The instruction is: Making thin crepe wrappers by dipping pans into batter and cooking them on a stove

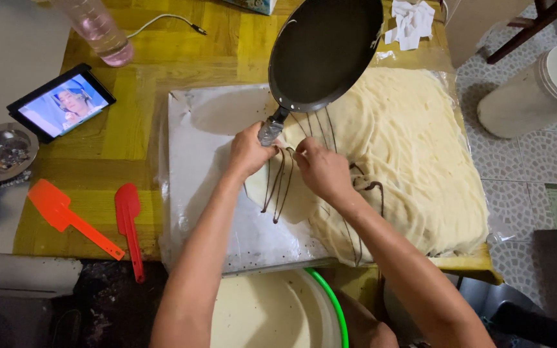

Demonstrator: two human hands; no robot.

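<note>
- Gripping the metal handle of a dark round frying pan [320,55], the left hand [249,151] is clenched tight around it, and the pan tilts up and away over the middle of the tabletop [107,129].
- Beside it, the right hand [322,169] pinches the edge of a thin pale crepe [291,193] striped with dark lines, fingers bent down onto it.
- That crepe lies on a white plastic-covered sheet [217,206] near the front edge of the tabletop, touching a broad heap of pale crepes [407,148] that fills the right side.
- Two red spatulas [98,219] lie near the front left corner, just beside each other.
- A tablet [61,103] with a lit screen sits toward the left edge, and a small metal dish [1,151] is at that edge.
- At the back left, a clear plastic bottle [98,29] stands, with a white cable [166,20] running past it.
- Crumpled white paper [410,22] rests at the back edge on the right.
- Below the front edge, a green-rimmed bowl of pale batter [272,312] stands close to the person.
- On the tiled floor to the right is a white bucket [539,90].
</note>
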